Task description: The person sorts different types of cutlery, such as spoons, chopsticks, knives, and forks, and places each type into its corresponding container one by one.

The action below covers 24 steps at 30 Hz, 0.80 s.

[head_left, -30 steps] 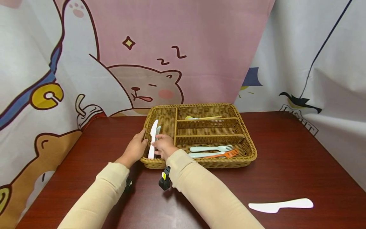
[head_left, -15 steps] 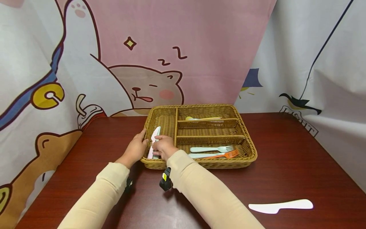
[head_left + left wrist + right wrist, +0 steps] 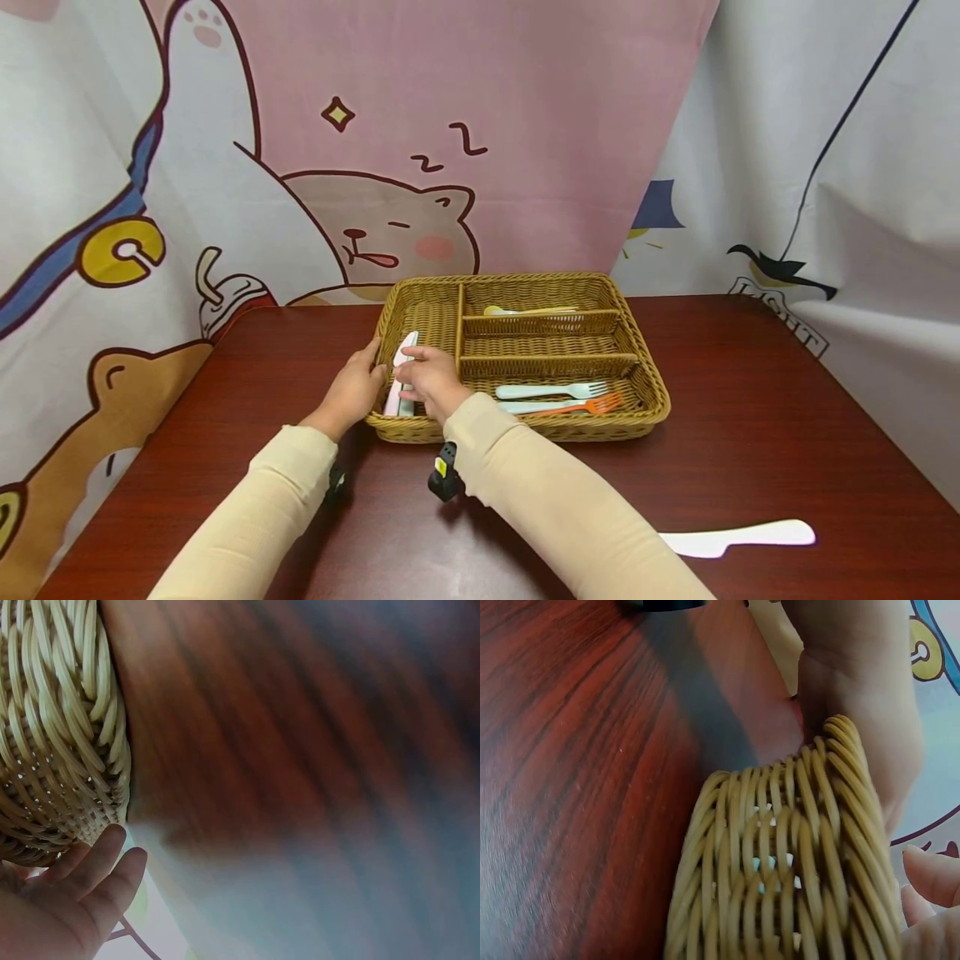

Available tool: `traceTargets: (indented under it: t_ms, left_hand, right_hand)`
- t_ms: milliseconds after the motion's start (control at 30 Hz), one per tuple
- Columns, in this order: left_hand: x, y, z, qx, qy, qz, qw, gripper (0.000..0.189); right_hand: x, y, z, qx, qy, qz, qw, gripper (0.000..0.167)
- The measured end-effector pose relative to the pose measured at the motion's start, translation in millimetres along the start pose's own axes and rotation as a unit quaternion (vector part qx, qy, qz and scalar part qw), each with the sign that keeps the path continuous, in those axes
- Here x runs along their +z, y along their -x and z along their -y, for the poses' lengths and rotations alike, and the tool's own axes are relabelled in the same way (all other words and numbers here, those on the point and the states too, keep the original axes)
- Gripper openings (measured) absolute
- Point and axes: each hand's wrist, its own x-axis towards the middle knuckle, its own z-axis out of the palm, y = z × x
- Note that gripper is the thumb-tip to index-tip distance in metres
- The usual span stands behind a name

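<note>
A woven cutlery basket (image 3: 551,432) stands on the table. In its left compartment a pale pinkish-white knife (image 3: 393,397) lies lengthwise, with a pale green knife (image 3: 407,407) close beside it. My right hand (image 3: 433,379) is over these knives, its fingers loosely spread and partly covering them. My left hand (image 3: 348,396) holds the basket's left side near the front corner, thumb at the rim. In the left wrist view the left hand's fingers (image 3: 112,874) lie against the outer weave. Basket wall hides most of the right hand's work in the right wrist view.
A white knife (image 3: 757,537) lies on the table (image 3: 750,417) at front right, partly behind the right sleeve. The front compartment holds a pale green fork (image 3: 551,390), an orange fork (image 3: 600,403) and another pale handle. Yellow cutlery (image 3: 540,312) is at the back. A printed curtain (image 3: 570,125) hangs behind.
The pinkish-white knife has come down from a raised position to lie in the left compartment. My right hand's fingers have loosened and shifted slightly right. The left hand stays on the basket.
</note>
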Motion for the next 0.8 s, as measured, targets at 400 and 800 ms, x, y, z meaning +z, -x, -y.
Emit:
traceTargets:
  t_ms: [400,800]
  left_hand:
    - [0.1,0.2,0.7,0.011,0.01,-0.005,0.9999,0.056]
    - [0.5,0.6,0.5,0.007,0.009,-0.002,0.9999,0.057]
  right_hand:
    - [-16.8,11.1,29.8,-0.049,0.06,0.01,0.9969,0.036]
    - [-37.3,25.4,61.7,-0.155,0.139,0.001,0.9781,0.034]
